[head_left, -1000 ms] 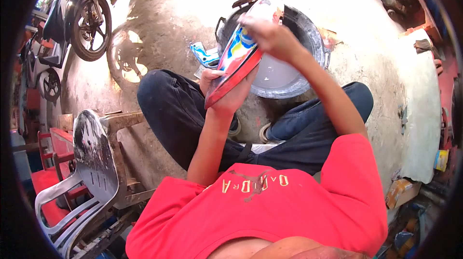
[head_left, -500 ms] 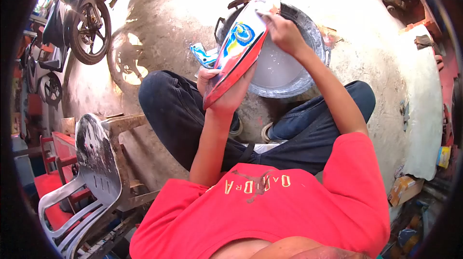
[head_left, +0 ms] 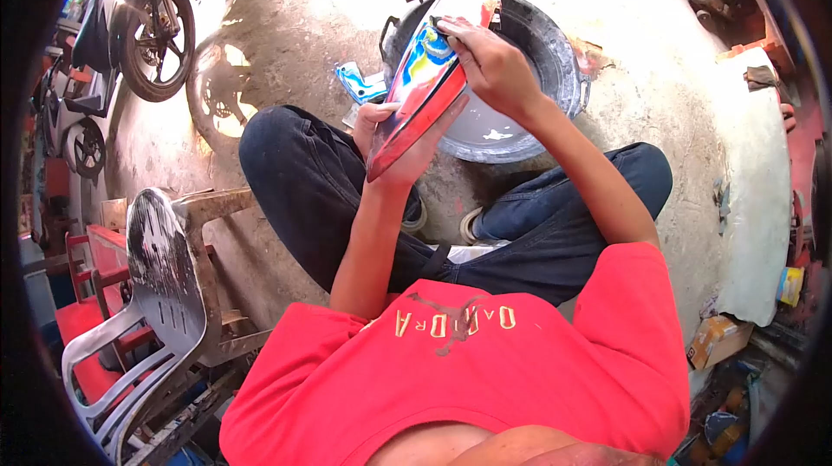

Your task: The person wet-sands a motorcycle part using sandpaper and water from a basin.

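A long motorcycle fairing panel (head_left: 419, 78), painted red, white, blue and yellow, slants over the near left side of a dark round basin (head_left: 568, 76). My left hand (head_left: 394, 141) grips its lower end, thumb on the near edge and fingers underneath. My right hand (head_left: 494, 63) presses its closed fingertips on the panel's painted face. A small dark piece shows under those fingertips; its kind is unclear. Greyish water lies in the basin. Beside it on the floor rests a smaller blue-and-white painted part (head_left: 357, 83).
Motorcycles stand at the upper left, the nearest showing its front wheel (head_left: 160, 41). A worn grey plastic chair (head_left: 169, 267) is at my left by a wooden frame (head_left: 230, 206). At right are a pale slab (head_left: 754, 206) and a cardboard box (head_left: 719, 340). Someone's fingers (head_left: 787, 117) show at the far right.
My right hand has slid down the panel toward me, from near its white upper end to the blue-and-yellow graphic. My left hand keeps its hold.
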Available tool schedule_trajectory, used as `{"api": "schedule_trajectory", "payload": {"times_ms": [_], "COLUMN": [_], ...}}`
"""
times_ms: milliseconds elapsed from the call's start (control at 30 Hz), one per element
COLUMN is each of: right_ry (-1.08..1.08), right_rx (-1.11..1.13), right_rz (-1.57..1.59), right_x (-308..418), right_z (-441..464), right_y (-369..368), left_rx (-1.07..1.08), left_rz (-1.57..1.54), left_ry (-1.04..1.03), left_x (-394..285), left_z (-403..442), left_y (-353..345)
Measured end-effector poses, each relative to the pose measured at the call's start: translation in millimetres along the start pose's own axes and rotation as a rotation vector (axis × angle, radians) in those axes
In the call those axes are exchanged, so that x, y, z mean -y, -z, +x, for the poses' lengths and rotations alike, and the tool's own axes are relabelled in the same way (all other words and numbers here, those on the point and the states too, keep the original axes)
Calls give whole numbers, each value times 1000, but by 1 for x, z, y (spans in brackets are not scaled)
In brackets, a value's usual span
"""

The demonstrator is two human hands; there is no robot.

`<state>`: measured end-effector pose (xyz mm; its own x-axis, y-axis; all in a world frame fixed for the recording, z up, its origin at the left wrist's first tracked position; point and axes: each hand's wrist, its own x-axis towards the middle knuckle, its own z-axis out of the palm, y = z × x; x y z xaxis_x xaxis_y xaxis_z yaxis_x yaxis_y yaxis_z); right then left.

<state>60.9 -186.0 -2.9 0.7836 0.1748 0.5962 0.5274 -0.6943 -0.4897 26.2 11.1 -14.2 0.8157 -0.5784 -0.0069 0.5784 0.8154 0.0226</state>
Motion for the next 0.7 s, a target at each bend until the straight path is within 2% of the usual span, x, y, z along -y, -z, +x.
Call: {"api": "schedule_trajectory", "payload": {"times_ms": [200, 300, 400, 600, 700], "right_ry": [6, 10, -9, 127, 184], "right_rx": [-83, -96, -99, 33, 97], "right_rz": [13, -70, -149, -246, -249], "right_x": [7, 10, 15, 27, 47], "right_z": [-8, -15, -21, -44, -52], "right_y": [6, 18, 31, 38, 42], "left_rx": [-33, -5, 86, 115, 31], "left_rz": [193, 166, -35, 33, 91], "left_ry": [-23, 27, 135, 164, 103], "left_x": [4, 6, 7, 25, 30], "left_z": [-2, 2, 8, 17, 13], "left_y": [-14, -11, -3, 12, 12]}}
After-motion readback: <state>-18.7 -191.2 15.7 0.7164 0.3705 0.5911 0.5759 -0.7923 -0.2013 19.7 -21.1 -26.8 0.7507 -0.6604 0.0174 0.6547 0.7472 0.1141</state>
